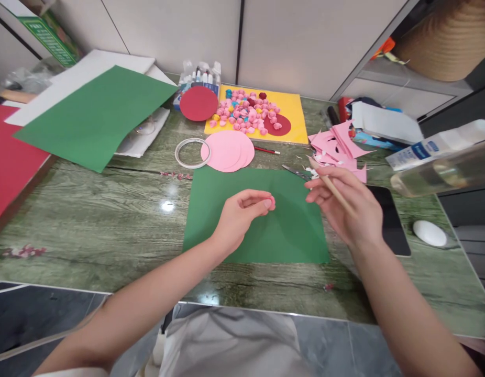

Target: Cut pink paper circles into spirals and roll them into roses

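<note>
My left hand (242,212) pinches a small rolled pink paper flower (271,203) between thumb and fingertips. It hovers over a green paper sheet (289,235) on the table. To the right, my right hand (346,201) is closed around a thin pale wooden stick (337,193), which slants up to the left. Scissors (295,172) lie just beyond that hand, partly hidden by it. A stack of pink paper circles (227,151) rests at the green sheet's far edge. Many rolled paper flowers (246,107), mostly pink, cover a yellow sheet (295,112) at the back.
A tape roll (178,153) touches the pink circles, near a red pencil (268,150). Pink scraps (337,146) lie back right. A dark tablet (390,220), white mouse (430,233) and clear bottle (442,170) stand right. Another green sheet (97,115) lies left.
</note>
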`<act>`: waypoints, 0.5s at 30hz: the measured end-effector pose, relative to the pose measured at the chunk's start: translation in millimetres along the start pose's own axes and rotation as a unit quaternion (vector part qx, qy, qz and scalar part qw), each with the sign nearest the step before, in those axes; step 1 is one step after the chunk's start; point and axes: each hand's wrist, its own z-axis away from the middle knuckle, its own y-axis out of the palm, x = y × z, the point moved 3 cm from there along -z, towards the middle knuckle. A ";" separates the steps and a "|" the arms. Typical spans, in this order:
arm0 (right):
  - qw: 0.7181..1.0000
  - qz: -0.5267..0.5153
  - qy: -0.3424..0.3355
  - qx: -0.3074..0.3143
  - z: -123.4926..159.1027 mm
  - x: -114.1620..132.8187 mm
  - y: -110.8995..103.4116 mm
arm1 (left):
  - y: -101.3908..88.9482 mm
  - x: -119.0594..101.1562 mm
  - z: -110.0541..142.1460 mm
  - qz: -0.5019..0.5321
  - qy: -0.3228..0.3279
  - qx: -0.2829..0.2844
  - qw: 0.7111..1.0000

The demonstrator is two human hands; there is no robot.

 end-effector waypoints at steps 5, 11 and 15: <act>0.991 0.082 -0.077 -0.077 21.4 -4.1 3.4 | -2.1 1.1 -2.3 0.022 -0.018 -0.002 1.000; 0.904 0.328 -0.252 -0.106 42.8 12.7 16.1 | -1.7 3.8 -3.9 -0.035 0.002 -0.005 0.999; 0.903 0.305 -0.299 -0.053 45.7 11.4 21.6 | -0.3 6.3 -4.0 -0.067 0.013 -0.003 0.998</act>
